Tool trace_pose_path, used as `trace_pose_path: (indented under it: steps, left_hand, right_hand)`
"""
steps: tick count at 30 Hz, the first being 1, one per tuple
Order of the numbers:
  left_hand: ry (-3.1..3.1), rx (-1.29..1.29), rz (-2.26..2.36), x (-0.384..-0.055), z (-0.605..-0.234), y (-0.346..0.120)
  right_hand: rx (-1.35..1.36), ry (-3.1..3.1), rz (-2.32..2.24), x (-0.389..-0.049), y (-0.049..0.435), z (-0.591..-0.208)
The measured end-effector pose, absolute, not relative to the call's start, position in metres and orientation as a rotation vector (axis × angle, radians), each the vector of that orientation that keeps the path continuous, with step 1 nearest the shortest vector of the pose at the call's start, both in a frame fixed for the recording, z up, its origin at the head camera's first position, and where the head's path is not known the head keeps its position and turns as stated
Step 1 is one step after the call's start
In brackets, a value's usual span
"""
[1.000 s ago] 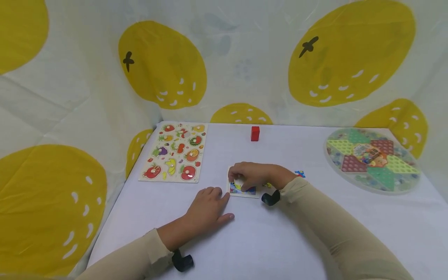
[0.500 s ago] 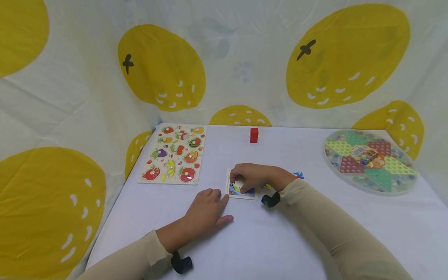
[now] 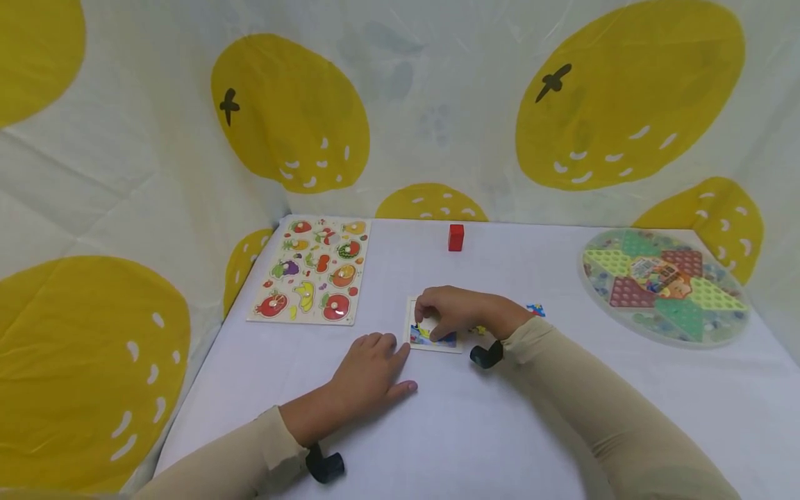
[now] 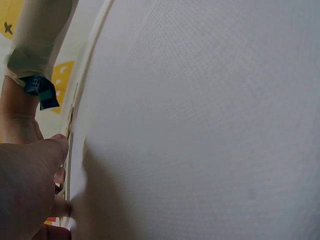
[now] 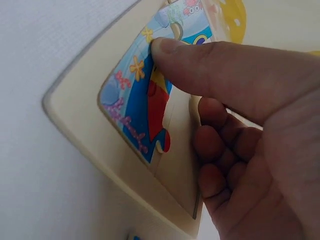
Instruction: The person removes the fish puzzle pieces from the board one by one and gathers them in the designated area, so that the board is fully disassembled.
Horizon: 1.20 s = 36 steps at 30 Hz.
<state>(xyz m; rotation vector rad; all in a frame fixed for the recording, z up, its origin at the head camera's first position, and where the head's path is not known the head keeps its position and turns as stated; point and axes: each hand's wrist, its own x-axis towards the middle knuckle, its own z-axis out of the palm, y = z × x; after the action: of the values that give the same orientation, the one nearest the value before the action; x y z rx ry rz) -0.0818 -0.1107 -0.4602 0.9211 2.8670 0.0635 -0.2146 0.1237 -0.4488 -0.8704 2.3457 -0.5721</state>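
Note:
A small jigsaw puzzle (image 3: 435, 348) in a pale wooden tray lies mid-table, part bare and part filled with blue sea-picture pieces (image 5: 132, 112). My right hand (image 3: 455, 311) is over it. Its thumb presses on the pieces, while the bent fingers lie at the tray's far side in the right wrist view. My left hand (image 3: 370, 375) rests on the cloth with loosely spread fingers, its index fingertip at the tray's near left corner. Beside my right wrist lies a yellow puzzle piece (image 3: 478, 330), partly hidden, and beyond the forearm a blue-and-red piece (image 3: 535, 310).
A fruit peg puzzle board (image 3: 315, 316) lies at the back left. A small red block (image 3: 456, 237) stands at the back middle. On the right sits a round clear-covered game board (image 3: 665, 286). Cloth with printed yellow fruit (image 3: 290, 114) hangs behind and at the sides.
The right fingers have shifted slightly right across the puzzle, with the thumb staying on the pieces. My left hand holds the same place. The head view has tilted a little and come back.

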Motion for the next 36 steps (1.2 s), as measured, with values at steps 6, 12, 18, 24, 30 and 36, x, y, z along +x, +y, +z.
trace_pose_path:
  steps: [6, 12, 18, 24, 30, 36]
  left_hand:
    - [2.868, 0.925, 0.047, -0.0825, -0.4594, -0.1099]
    - [2.862, 0.920, 0.052, -0.0823, -0.4594, -0.1096]
    - [2.867, 0.924, 0.042, -0.0819, -0.4603, -0.1097]
    - [2.878, 0.932, 0.032, -0.0822, -0.4606, -0.1094]
    - [2.872, 0.936, 0.022, -0.0831, -0.4611, -0.1101]
    - [2.868, 0.941, 0.021, -0.0828, -0.4601, -0.1110]
  right_hand:
    - [-0.886, 2.339, -0.581, -0.2146, 0.1247, -0.4479]
    - [-0.902, 2.337, -0.591, -0.2132, 0.1253, -0.4478]
    - [-0.930, 2.328, -0.609, -0.2122, 0.1259, -0.4481]
    - [-0.916, 2.323, -0.627, -0.2120, 0.1262, -0.4504]
    - [-0.894, 2.315, -0.605, -0.2131, 0.1267, -0.4492]
    - [-0.879, 2.295, -0.634, -0.2130, 0.1246, -0.4492]
